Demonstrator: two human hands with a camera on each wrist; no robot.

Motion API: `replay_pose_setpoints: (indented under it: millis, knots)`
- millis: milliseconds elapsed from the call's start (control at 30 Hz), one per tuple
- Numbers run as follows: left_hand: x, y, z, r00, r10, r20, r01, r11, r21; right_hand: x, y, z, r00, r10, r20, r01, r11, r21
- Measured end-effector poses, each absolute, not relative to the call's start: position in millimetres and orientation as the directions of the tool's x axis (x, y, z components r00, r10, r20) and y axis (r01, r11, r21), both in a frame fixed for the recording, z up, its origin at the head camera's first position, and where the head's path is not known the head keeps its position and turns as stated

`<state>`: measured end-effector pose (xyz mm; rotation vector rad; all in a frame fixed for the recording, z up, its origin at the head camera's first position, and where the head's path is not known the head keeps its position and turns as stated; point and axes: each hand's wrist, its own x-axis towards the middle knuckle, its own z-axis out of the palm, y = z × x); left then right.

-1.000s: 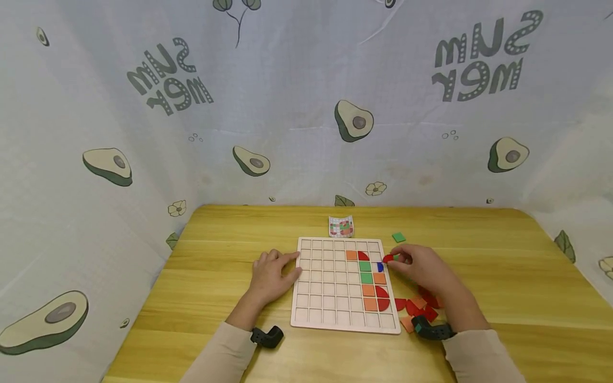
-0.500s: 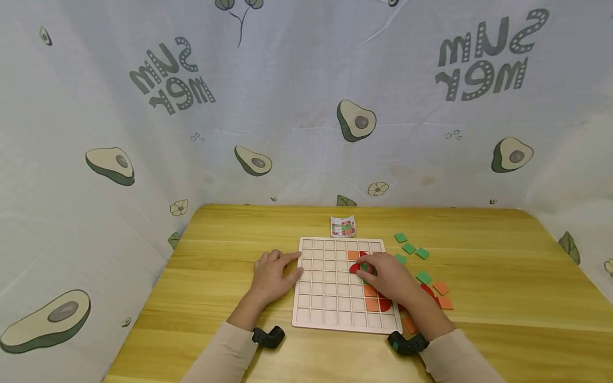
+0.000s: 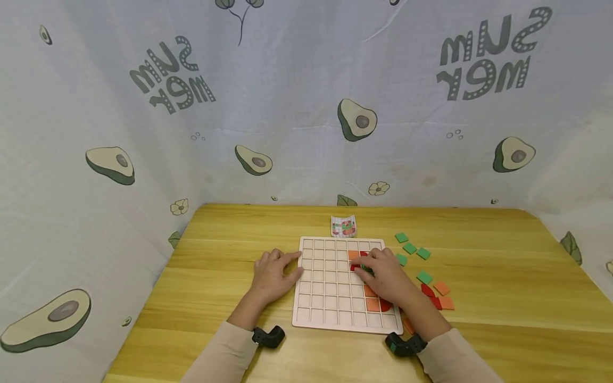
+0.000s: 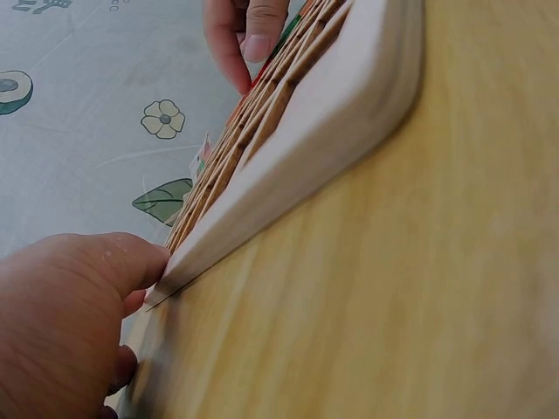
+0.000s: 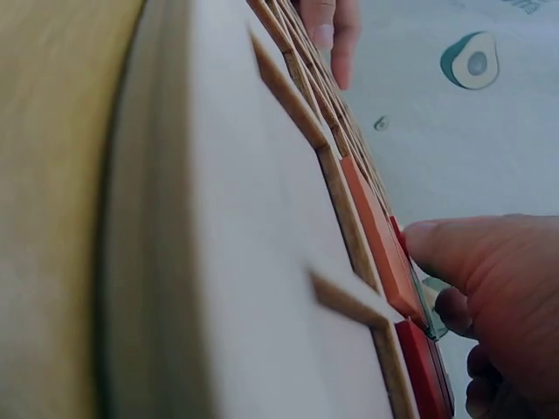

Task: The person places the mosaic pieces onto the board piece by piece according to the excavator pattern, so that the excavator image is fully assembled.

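Observation:
A pale wooden grid board [image 3: 346,329] lies on the table with coloured flat tiles in some of its right-hand cells. My left hand [image 3: 272,276] touches the board's left edge with thumb and forefinger. Over the right part of the board, my right hand [image 3: 384,272] pinches a small red rounded tile [image 3: 353,267] low at a cell, below an orange square tile [image 3: 353,255]. The thumb meets a red edge [image 5: 398,234] in the right wrist view. Part of the red tile and the tiles under my right hand are hidden.
Green square tiles [image 3: 424,277], orange squares [image 3: 441,288] and red pieces [image 3: 428,290] lie loose to the right of the board. Behind it stands a small printed pattern card [image 3: 343,226]. A patterned curtain [image 3: 297,106] hangs behind the table.
My right hand has carried the red tile leftward from the board's right edge to a cell, then lowered it. Loose green tiles came into view. The left hand stays at the edge.

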<state>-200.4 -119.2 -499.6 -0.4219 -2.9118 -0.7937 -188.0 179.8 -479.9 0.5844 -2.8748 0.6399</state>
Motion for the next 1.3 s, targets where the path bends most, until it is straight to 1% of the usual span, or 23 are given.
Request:
replay_pose_setpoints:
  millis: [267, 433, 533, 633, 767, 1000, 1100, 1300]
  knots:
    - [-200.5, -119.4, -500.3, -0.957, 0.239, 0.166, 0.291, 0.823, 0.488, -191.1, 180.8, -482.7, -0.925, -0.318, 0.206, -0.377, 0.827, -0.417]
    - [-200.6, -119.0, -500.0, -0.957, 0.239, 0.164, 0.289, 0.825, 0.486, -193.9, 190.4, -476.6, -0.944, -0.3, 0.14, -0.329, 0.798, -0.505]
    - [-200.5, -118.9, -499.9, -0.958, 0.239, 0.16, 0.288, 0.827, 0.484, -196.9, 203.8, -469.0, -0.964, -0.258, 0.071, -0.251, 0.777, -0.577]
    - [-200.2, -119.1, -500.3, -0.957, 0.24, 0.163, 0.29, 0.827, 0.482, -198.9, 219.7, -461.1, -0.981, -0.192, 0.008, -0.158, 0.781, -0.605]
    - [-199.5, -119.7, -500.0, -0.957, 0.243, 0.161, 0.291, 0.827, 0.48, -197.7, 241.5, -455.4, -0.992, -0.114, -0.054, -0.057, 0.787, -0.614]
    - [-199.4, -119.9, -499.6, -0.958, 0.244, 0.153, 0.288, 0.83, 0.478, -195.6, 268.4, -456.1, -0.979, -0.079, -0.189, 0.044, 0.819, -0.572]
    - [-199.3, -119.8, -499.3, -0.957, 0.245, 0.155, 0.289, 0.831, 0.475, -196.9, 271.6, -457.9, -0.979, -0.056, -0.195, 0.062, 0.834, -0.549]
    - [-200.0, -119.3, -498.8, -0.959, 0.241, 0.15, 0.283, 0.831, 0.478, -199.3, 270.3, -462.2, -0.985, -0.05, -0.163, 0.047, 0.839, -0.541]
